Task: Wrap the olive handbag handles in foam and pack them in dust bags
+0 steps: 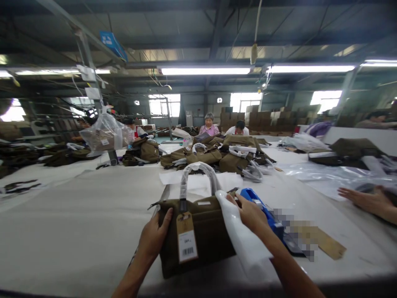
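Observation:
An olive-brown handbag (211, 229) stands upright at the front of the white table, its wrapped handle (198, 167) arching up. From the handle hangs a brown tag with a white barcode label (187, 244). My left hand (153, 234) grips the bag's left end, thumb on the front face. At the bag's upper right corner my right hand (249, 213) is closed on a white foam sheet (235, 231), which drapes down over the bag's right side. Just beyond my right hand lies a blue tape dispenser (263, 213).
A pile of olive bags (214, 155) lies across the table (77, 219). At the right are a brown card (330, 244), clear plastic (322, 176) and another person's hands (366, 200). A plastic-wrapped bundle (105, 134) hangs at the left. People sit beyond the pile.

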{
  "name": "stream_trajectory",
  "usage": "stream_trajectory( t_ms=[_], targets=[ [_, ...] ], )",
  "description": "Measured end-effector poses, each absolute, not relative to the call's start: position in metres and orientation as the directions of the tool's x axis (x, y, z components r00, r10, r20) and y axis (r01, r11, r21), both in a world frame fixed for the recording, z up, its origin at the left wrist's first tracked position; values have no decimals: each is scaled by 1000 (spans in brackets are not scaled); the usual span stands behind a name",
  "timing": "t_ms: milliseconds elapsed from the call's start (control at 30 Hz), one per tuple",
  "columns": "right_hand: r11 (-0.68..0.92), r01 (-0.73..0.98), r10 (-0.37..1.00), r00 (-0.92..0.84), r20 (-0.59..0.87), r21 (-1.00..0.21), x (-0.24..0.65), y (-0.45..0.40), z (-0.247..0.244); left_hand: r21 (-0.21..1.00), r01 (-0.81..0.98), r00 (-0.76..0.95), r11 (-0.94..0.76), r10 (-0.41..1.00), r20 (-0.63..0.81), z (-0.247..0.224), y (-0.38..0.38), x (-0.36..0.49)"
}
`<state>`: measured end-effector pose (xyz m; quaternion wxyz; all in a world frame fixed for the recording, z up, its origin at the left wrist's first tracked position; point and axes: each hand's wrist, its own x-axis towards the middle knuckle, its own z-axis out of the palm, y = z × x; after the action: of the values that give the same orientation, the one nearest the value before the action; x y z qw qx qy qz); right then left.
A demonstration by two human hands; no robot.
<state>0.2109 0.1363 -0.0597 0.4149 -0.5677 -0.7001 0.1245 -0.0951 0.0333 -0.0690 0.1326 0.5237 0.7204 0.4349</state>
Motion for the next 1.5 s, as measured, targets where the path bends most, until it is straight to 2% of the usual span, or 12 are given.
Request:
stream_trajectory(
  t_ms=[67, 167, 233, 300, 367, 433, 600, 733, 933, 1067, 1333, 1500],
  targets=[
    [380, 710, 857, -29, 514, -594, 205, 136, -56, 740, 662, -453, 115, 848, 274, -72, 34, -96],
    [687, 521, 713, -350, 608, -506, 192, 134, -46, 661, 749, -465, 47, 747, 475, -72, 38, -92],
    [771, 315, 622, -557, 550, -553, 184, 131, -31, 497, 861, -314, -107, 657, 686, -63, 42, -85],
    [714, 274, 635, -640, 432, -644, 175, 128, -11, 299, 906, -31, -300, 656, 754, -47, 46, -75],
    [655, 382, 696, -641, 324, -652, 164, 123, 6, 206, 869, 228, -450, 734, 640, -31, 53, -64],
    [657, 531, 733, -616, 289, -535, 149, 117, 12, 164, 849, 373, -502, 790, 487, -24, 61, -56],
    [668, 718, 718, -555, 419, -194, 121, 114, -27, 16, 926, 341, -378, 853, 395, -45, 80, -53],
    [664, 738, 716, -583, 384, -118, 117, 134, -57, 21, 950, 286, -312, 894, 345, -66, 98, -58],
    [636, 741, 769, -588, 252, -213, 109, 164, -72, 92, 951, 268, -295, 936, 229, -71, 122, -64],
    [601, 769, 795, -549, 256, -216, 105, 166, -83, 111, 950, 271, -292, 947, 175, -77, 130, -65],
    [559, 794, 829, -532, 171, -237, 98, 171, -87, 50, 926, 358, -373, 914, 193, -98, 144, -70],
    [534, 796, 845, -486, 223, -285, 96, 175, -95, -20, 912, 406, -411, 890, 207, -110, 148, -74]
  ],
)
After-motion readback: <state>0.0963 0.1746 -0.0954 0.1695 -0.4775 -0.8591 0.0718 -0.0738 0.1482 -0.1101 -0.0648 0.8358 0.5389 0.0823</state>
